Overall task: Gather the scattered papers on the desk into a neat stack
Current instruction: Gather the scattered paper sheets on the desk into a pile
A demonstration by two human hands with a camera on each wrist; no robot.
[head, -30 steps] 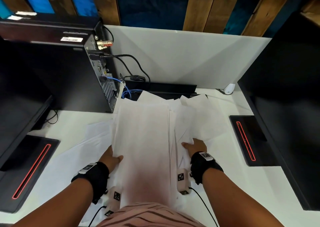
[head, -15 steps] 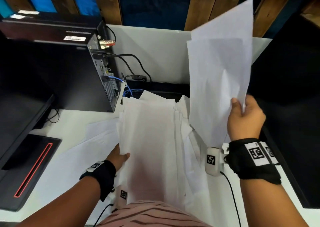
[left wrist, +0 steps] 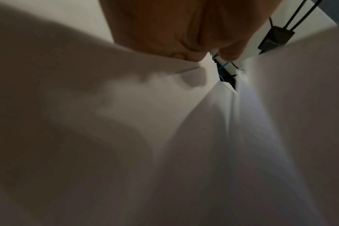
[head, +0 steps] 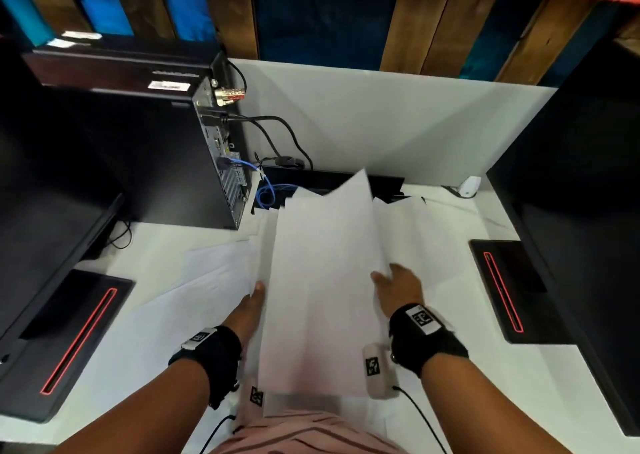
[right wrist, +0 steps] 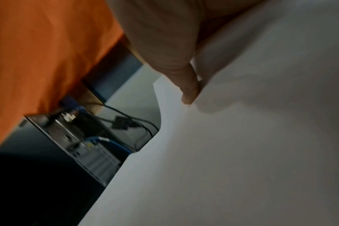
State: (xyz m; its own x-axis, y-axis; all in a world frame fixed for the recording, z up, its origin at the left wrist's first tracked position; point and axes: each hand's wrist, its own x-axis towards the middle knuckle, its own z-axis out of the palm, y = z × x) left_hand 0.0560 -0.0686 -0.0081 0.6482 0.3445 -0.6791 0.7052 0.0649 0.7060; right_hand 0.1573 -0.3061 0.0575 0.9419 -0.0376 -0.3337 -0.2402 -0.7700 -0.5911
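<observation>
A thick stack of white papers [head: 322,297] lies lengthwise in the middle of the white desk [head: 485,384], with its far end slightly raised. My left hand [head: 254,297] grips its left edge; in the left wrist view the left hand [left wrist: 174,30] has its fingers tucked under sheets of paper [left wrist: 126,122]. My right hand [head: 398,280] holds the top sheets at the right edge. In the right wrist view its thumb [right wrist: 184,79] presses onto the paper [right wrist: 242,152]. Loose sheets [head: 207,270] still lie to the left, and more loose sheets [head: 433,231] lie to the right.
A black computer tower [head: 156,162] with cables [head: 270,190] stands at the back left. Dark monitors flank the desk, with their bases [head: 79,332] [head: 502,290] lit by red lines. A white divider panel [head: 381,124] closes the back. A small white object [head: 469,186] lies at the back right.
My right hand picked up some sheets, lifted them high on the right, then brought them down onto the stack. My left hand stayed at the stack's left edge.
</observation>
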